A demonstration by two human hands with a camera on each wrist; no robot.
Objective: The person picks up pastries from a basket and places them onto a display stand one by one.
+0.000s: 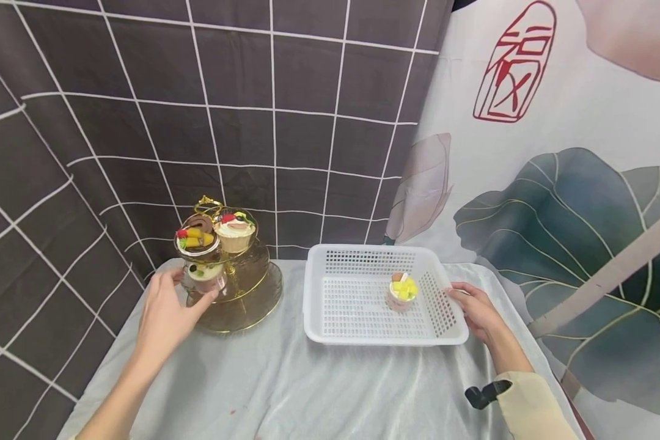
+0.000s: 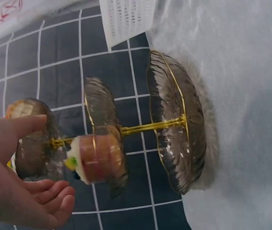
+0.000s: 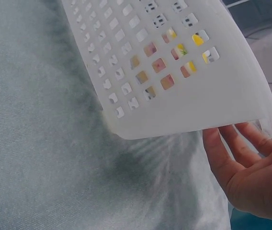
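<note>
Cupcakes (image 1: 235,237): at least three on the eleven-o'clock stand (image 1: 265,296), one inside the one-o'clock basket (image 1: 385,339); partway, I judge. My left grip (image 1: 167,315) spreads near the stand; my right grip (image 1: 477,313) holds the basket's rim.

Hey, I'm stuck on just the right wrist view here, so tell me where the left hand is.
Observer: The left hand is at the tiered stand, close to a pink-wrapped cupcake.
Operator: Which tier is that cupcake on?
Observer: The middle tier of three.
Operator: And how many cupcakes sit in the basket? I only catch bits of color through its holes.
Observer: Just one yellow-topped cupcake in the white basket.
</note>
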